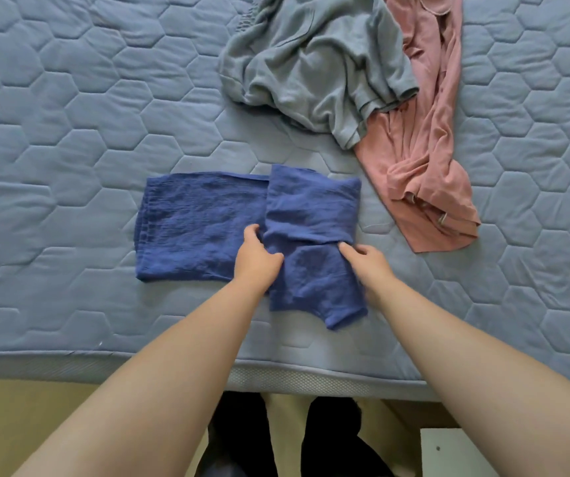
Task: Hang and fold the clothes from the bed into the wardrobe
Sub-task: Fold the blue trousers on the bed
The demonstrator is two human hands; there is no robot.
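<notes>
A dark blue garment [201, 222] lies partly folded on the bed [53, 132], near its front edge. Its right part is doubled over into a narrower stack. My left hand [256, 259] grips the fabric at the fold's left edge, fingers curled into the cloth. My right hand [366, 263] pinches the folded layer's lower right edge. Farther back lie a crumpled grey-green shirt [314, 67] and a pink garment [428, 160], loose and unfolded, the grey one partly on top of the pink one.
The quilted blue mattress cover spreads wide to the left and right of the clothes. The bed's front edge [276, 373] runs across below my forearms. A tan floor and a white furniture corner [455, 452] show beneath.
</notes>
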